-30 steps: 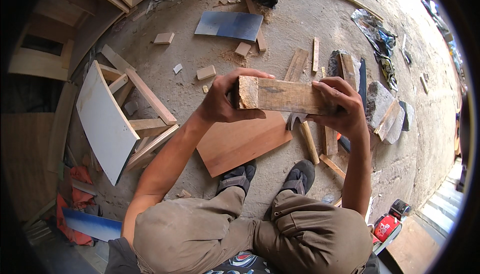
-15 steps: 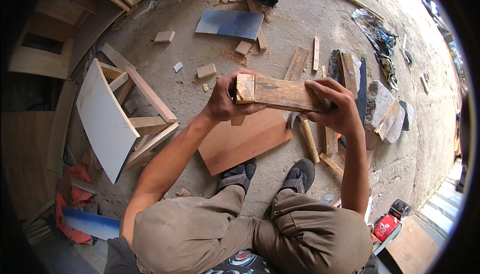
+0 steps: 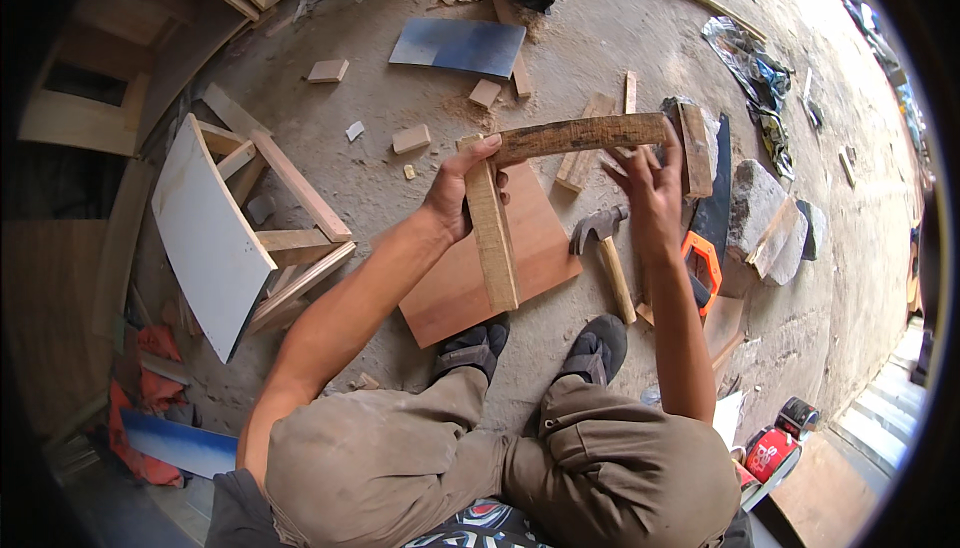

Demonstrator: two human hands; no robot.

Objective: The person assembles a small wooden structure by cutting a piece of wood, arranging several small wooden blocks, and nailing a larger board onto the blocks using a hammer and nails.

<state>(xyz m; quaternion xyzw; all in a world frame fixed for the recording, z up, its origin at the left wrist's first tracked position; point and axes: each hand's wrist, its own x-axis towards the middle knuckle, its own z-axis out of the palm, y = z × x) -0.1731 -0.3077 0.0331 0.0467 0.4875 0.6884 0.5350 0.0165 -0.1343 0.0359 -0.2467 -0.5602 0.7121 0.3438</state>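
Two lengths of wood meet at a corner and form an L-shaped wooden frame (image 3: 575, 138). My left hand (image 3: 455, 188) is closed around that corner, thumb on top. From there one leg hangs toward my feet, while the dark, rough-edged leg stretches to the right. At its right end is my right hand (image 3: 655, 198), fingers apart, with a fingertip at the end of the wood. Below lies a reddish-brown board (image 3: 430, 298). A claw hammer (image 3: 612, 263) with a wooden handle rests on the ground beside it.
To the left stands a white-faced panel (image 3: 210, 238) on a wooden frame. An orange-handled handsaw (image 3: 710, 268) leans near stone blocks (image 3: 765, 213) on the right. Farther off lie a blue-grey board (image 3: 457, 45) and several wood offcuts. A red tape roll (image 3: 768, 453) sits at lower right.
The wooden frame has turned, so its second leg now points down toward my feet. My right hand has loosened its grip, fingers spreading. The hammer and saw handle have come into view.
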